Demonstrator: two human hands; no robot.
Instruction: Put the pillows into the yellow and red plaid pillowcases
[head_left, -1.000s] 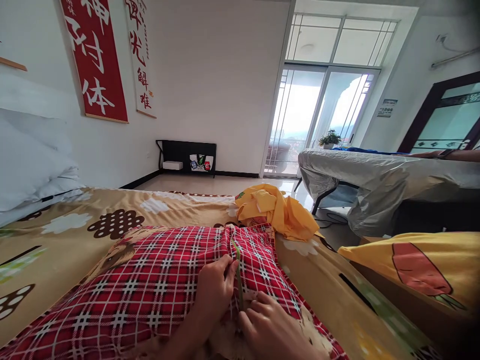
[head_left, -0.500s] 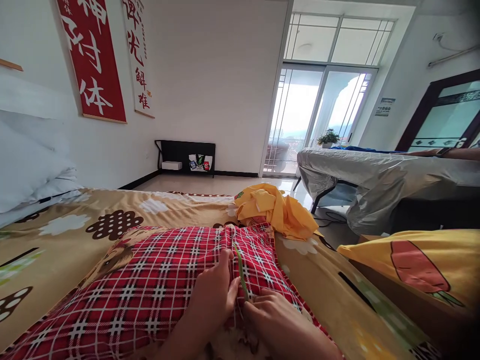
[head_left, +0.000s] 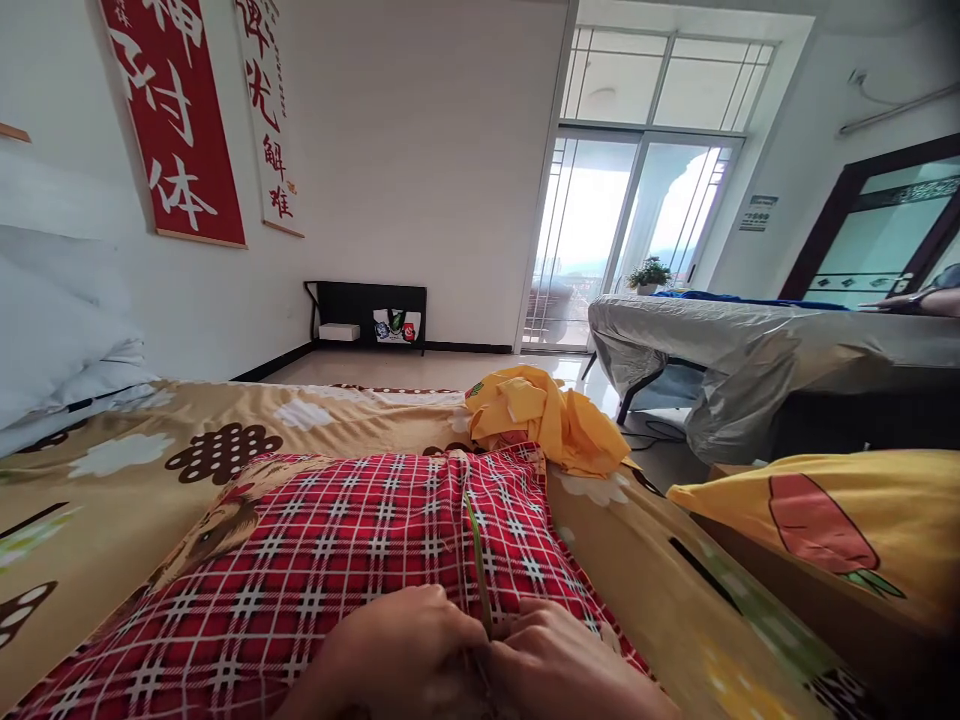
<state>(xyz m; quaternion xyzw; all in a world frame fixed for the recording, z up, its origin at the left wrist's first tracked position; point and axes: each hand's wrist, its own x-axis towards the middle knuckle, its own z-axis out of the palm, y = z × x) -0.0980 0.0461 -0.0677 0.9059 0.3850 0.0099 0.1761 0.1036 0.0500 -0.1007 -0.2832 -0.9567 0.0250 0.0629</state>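
A red plaid pillowcase (head_left: 330, 550) lies plumped out on the bed in front of me, with a picture panel along its left end. A slit runs lengthwise near its right side, and a narrow green strip (head_left: 478, 550) shows in it. My left hand (head_left: 405, 645) is closed, with its fingertips pressed on the fabric at the near end of the slit. Against it, my right hand (head_left: 559, 660) is closed too, gripping the cloth on the other side. The fingertips of both hands meet, and whatever small part lies between them is hidden.
A crumpled yellow cloth (head_left: 547, 415) lies beyond the pillowcase on the patterned bedsheet (head_left: 300, 410). At right, another yellow cloth (head_left: 825, 520) with a carrot print covers a box. A plastic-covered table (head_left: 720, 325) stands behind, where a person's forearm (head_left: 934, 302) rests.
My left hand has drawn back along the slit toward me and its raised fingers have closed beside my right hand. My right hand stays nearly in place.
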